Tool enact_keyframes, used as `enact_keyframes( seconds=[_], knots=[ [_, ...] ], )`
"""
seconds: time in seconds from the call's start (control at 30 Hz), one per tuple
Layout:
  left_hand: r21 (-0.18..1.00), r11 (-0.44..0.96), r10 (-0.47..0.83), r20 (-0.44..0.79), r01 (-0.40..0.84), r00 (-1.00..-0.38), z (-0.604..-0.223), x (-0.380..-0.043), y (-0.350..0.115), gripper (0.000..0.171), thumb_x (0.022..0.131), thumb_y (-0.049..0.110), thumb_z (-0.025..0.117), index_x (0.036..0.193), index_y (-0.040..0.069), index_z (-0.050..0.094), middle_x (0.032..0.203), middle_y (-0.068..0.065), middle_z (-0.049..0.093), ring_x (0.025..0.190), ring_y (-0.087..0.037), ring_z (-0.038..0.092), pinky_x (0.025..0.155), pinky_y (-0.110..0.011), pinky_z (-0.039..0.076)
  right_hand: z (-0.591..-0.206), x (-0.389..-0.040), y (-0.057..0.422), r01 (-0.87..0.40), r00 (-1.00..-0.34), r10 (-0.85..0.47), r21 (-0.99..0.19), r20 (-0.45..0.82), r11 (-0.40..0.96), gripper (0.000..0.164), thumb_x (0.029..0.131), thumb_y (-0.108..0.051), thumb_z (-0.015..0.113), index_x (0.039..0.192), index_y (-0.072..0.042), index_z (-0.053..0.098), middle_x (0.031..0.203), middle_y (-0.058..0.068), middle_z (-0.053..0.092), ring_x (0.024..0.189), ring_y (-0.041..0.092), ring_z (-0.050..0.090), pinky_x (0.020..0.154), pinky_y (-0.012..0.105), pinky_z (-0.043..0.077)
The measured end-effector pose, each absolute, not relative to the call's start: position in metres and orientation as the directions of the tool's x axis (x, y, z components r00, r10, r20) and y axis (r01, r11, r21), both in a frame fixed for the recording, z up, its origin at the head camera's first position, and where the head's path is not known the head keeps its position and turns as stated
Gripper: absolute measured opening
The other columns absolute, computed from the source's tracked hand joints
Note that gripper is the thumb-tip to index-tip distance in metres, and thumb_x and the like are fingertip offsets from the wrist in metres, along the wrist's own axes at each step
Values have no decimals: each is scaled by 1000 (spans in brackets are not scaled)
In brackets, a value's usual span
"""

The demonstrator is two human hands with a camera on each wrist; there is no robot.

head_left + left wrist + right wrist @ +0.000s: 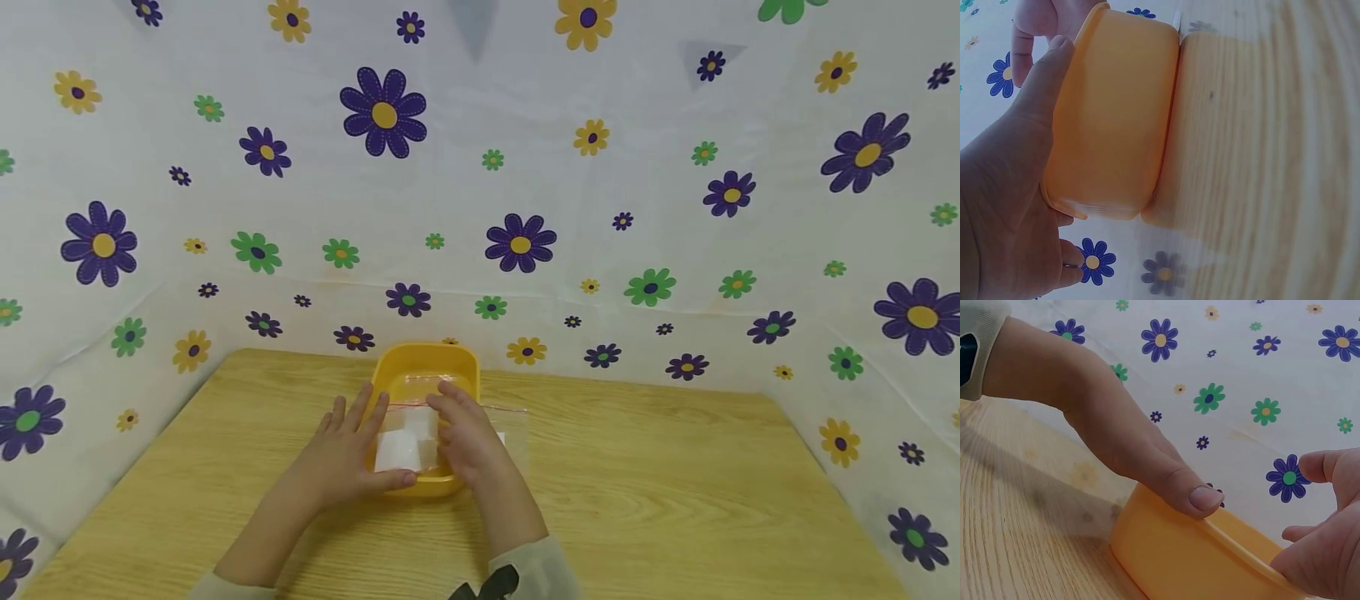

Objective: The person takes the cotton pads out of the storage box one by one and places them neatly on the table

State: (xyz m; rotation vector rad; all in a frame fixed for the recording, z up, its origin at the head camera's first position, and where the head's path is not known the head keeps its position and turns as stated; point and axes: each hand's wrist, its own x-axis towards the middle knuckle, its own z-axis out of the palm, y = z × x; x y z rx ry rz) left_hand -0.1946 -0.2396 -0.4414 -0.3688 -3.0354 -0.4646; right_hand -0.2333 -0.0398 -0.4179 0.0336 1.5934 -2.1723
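A white packet (398, 451) apparently in the yellow tub (1113, 119), a clear bag (516, 454) outside, your left hand (347, 457) rests with fingers spread, your right hand's (471, 442) grip unclear.

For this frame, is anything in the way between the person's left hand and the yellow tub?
Nothing visible: the left hand has its thumb directly on the near rim of the yellow tub. The clear bag shows past that thumb, not under it.

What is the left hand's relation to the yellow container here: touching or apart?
Touching. The right wrist view shows the left hand resting its thumb on the rim of the yellow container, with no gap visible.
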Motion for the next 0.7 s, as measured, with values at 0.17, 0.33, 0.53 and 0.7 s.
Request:
enact_keyframes(
  seconds=[0.17,0.33,0.53,0.7],
  knots=[
    [291,926,227,76,239,-971,-441,-194,-239,121,73,87,55,159,9,21,166,-22,7,144,-60,12,116,-68,16,-417,-235,-38,408,-883,-347,-883,-316,-232,71,94,-37,66,155,-15,35,160,26,20,143,56,22,115,68,22],
    [291,927,221,84,236,-972,-440,-194,-240,122,73,87,56,159,8,23,166,-22,8,144,-61,12,116,-68,16,-416,-237,-41,406,-885,-349,-877,-308,-258,72,94,-33,66,155,-13,33,163,27,12,147,55,9,113,75,8],
    [288,927,223,86,238,-971,-441,-195,-240,122,72,88,55,159,8,23,166,-22,9,144,-61,13,116,-68,16,-419,-237,-44,362,-902,-333,-900,-274,-243,77,92,-30,66,156,-9,29,163,24,13,145,50,19,118,68,11],
    [289,927,224,86,239,-971,-441,-195,-239,123,72,89,54,159,8,24,166,-22,9,143,-61,13,116,-68,16,-419,-236,-42,369,-898,-336,-902,-284,-225,78,92,-34,67,156,-12,30,156,26,22,129,39,39,107,52,33]
  ],
)
